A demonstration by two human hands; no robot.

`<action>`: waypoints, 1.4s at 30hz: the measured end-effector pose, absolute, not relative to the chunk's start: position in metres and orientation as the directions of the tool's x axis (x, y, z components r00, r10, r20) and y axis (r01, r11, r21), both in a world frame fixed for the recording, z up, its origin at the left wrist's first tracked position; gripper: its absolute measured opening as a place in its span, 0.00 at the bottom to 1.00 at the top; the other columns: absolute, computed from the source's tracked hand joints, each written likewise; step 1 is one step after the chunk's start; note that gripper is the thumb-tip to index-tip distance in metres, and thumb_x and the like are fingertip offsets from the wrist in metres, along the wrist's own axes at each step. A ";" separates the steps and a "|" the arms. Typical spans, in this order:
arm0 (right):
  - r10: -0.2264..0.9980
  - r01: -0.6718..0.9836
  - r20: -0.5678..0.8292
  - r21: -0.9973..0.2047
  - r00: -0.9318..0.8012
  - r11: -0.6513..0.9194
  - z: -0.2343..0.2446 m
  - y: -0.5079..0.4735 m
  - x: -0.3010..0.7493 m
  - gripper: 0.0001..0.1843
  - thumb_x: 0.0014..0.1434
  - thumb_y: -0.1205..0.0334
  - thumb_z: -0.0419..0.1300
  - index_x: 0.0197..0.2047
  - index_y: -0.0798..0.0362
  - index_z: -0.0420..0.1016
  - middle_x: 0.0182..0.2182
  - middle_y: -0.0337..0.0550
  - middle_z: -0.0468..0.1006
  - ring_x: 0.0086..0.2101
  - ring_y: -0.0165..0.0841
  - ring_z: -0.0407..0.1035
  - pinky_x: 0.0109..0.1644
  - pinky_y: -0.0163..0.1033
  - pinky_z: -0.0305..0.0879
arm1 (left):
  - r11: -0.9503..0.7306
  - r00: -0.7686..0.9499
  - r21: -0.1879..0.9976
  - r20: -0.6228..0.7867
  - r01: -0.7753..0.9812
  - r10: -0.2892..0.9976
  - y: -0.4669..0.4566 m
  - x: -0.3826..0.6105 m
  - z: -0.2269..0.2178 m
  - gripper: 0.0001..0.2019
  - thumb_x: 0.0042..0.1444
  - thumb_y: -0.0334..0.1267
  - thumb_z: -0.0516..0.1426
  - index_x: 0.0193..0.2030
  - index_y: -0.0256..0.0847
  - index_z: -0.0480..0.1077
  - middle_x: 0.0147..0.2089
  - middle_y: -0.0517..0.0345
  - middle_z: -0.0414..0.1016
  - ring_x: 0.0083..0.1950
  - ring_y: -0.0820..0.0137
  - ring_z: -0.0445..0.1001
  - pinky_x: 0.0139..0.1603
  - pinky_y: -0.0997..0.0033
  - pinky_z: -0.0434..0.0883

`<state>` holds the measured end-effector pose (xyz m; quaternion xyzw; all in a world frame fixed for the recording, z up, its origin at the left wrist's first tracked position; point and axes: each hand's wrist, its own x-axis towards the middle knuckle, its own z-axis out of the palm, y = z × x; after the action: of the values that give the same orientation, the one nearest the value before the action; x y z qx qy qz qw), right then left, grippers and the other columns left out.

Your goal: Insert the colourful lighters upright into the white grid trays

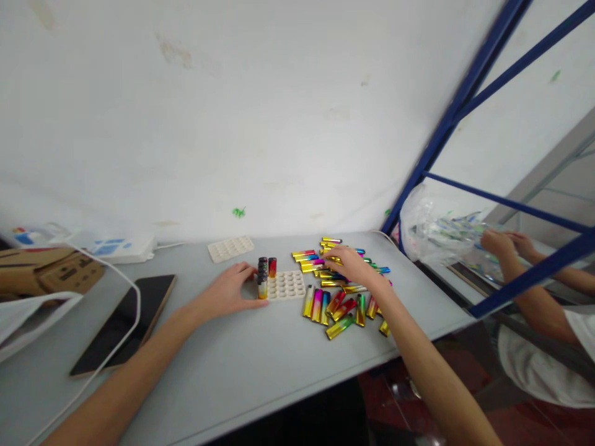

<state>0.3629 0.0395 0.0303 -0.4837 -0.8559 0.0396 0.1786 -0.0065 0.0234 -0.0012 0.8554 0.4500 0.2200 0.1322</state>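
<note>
My left hand (229, 288) lies on the grey table (242, 365), fingers curled against the left edge of a white tray with round holes (289, 285). A few lighters (266, 272) stand upright in the tray's left end. My right hand (349, 263) reaches over a loose pile of shiny multicoloured lighters (335, 303) lying to the right of the tray, fingers bent down onto the pile. Whether its fingers pinch a lighter is hidden.
A second white tray (230, 248) lies near the wall. A phone (125, 322) with a white cable, a cardboard box (46, 270) and a power strip (121, 248) sit at left. A blue metal frame (469, 93) stands at right; beyond it another person's hands (506, 244) handle a plastic bag (432, 229).
</note>
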 end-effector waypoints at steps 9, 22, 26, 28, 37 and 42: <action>0.899 0.887 0.062 -0.146 -0.434 0.439 0.029 0.075 0.323 0.05 0.63 0.67 0.67 0.42 0.54 0.84 0.41 0.52 0.84 0.43 0.43 0.77 0.49 0.41 0.68 | -0.560 0.513 0.401 0.228 0.725 0.827 0.024 -0.008 -0.004 0.30 0.46 0.68 0.66 0.41 0.43 0.73 0.45 0.49 0.76 0.46 0.53 0.76 0.49 0.54 0.75; 0.896 0.465 0.395 -0.767 -0.201 0.443 0.045 0.049 0.297 0.23 0.71 0.43 0.55 0.47 0.53 0.81 0.23 0.34 0.72 0.24 0.31 0.64 0.33 0.36 0.60 | -0.550 0.509 0.414 0.214 0.726 0.833 0.019 -0.007 0.000 0.29 0.47 0.65 0.67 0.43 0.42 0.74 0.47 0.48 0.76 0.47 0.51 0.77 0.50 0.54 0.74; 0.925 0.145 0.380 -0.914 -0.031 0.380 0.039 0.049 0.260 0.23 0.58 0.38 0.67 0.36 0.53 0.78 0.23 0.34 0.67 0.26 0.30 0.59 0.31 0.36 0.58 | -0.555 0.510 0.406 0.223 0.726 0.831 0.020 -0.008 -0.004 0.29 0.47 0.65 0.68 0.43 0.42 0.73 0.47 0.48 0.76 0.48 0.52 0.76 0.51 0.54 0.73; 0.931 0.098 0.364 -0.927 0.010 0.361 0.032 0.049 0.247 0.25 0.57 0.37 0.67 0.30 0.51 0.72 0.24 0.33 0.65 0.27 0.30 0.59 0.32 0.35 0.60 | -0.562 0.513 0.408 0.232 0.720 0.826 0.021 -0.009 -0.005 0.29 0.47 0.64 0.68 0.43 0.42 0.73 0.46 0.48 0.75 0.47 0.52 0.76 0.51 0.55 0.73; 0.945 -0.066 0.219 -0.976 -0.244 0.209 0.017 0.021 0.227 0.22 0.65 0.35 0.57 0.42 0.46 0.65 0.26 0.33 0.72 0.27 0.32 0.70 0.34 0.37 0.70 | -0.557 0.507 0.421 0.235 0.716 0.829 0.020 -0.007 -0.002 0.29 0.46 0.65 0.68 0.41 0.43 0.73 0.45 0.49 0.76 0.46 0.51 0.76 0.49 0.54 0.73; 0.949 -0.069 0.214 -0.977 -0.233 0.203 0.015 0.020 0.219 0.26 0.62 0.33 0.60 0.35 0.46 0.61 0.22 0.29 0.62 0.19 0.27 0.57 0.22 0.33 0.55 | -0.562 0.507 0.423 0.245 0.711 0.826 0.021 -0.008 -0.004 0.30 0.45 0.66 0.67 0.42 0.43 0.74 0.45 0.49 0.76 0.46 0.52 0.75 0.49 0.54 0.73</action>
<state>0.2185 0.0197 0.0151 -0.3694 -0.5954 0.5118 0.4971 -0.0075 0.0207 -0.0039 0.8575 0.4482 0.2134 0.1352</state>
